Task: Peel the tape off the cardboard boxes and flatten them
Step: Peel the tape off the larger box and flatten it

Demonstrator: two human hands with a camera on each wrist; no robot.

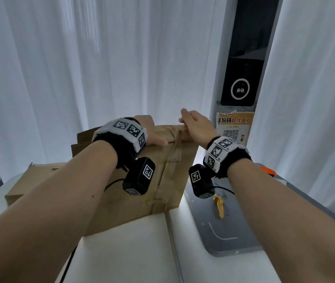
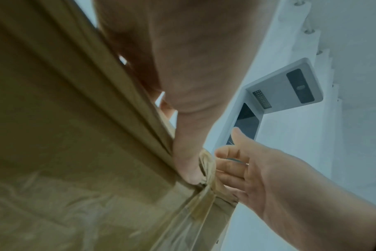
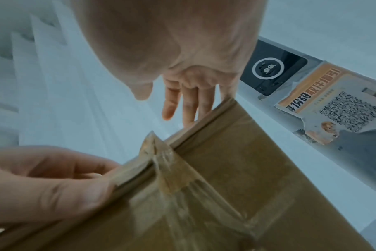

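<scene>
We have the cardboard box standing on the white table, a second box just beside it at 9 o'clock. The tape runs as a long strip down the near face, its long axis going 12 to 6 o'clock, and wraps over the top edge, where it bunches into a crumpled peak.

Left hand grips the top edge at about 10 o'clock from that peak, fingers curled over the far side and thumb pressed on the near face, tip just beside the tape. Right hand sits at 2 o'clock from the peak, fingers straight and loosely spread, reaching past the top edge; it holds nothing. The right wrist view shows the fingers going behind the rim, whether touching it we cannot tell.

The relation that matters: the tape peak lies between the two hands, at 8 o'clock from the right one and close. We judge the right hand is the free one to pinch it — the left already braces the box. The pull should probably follow the strip's axis, toward 6 o'clock. The tape looks wrinkled and may tear partway.

A yellow scrap lies on the grey tray at 4 o'clock.
</scene>
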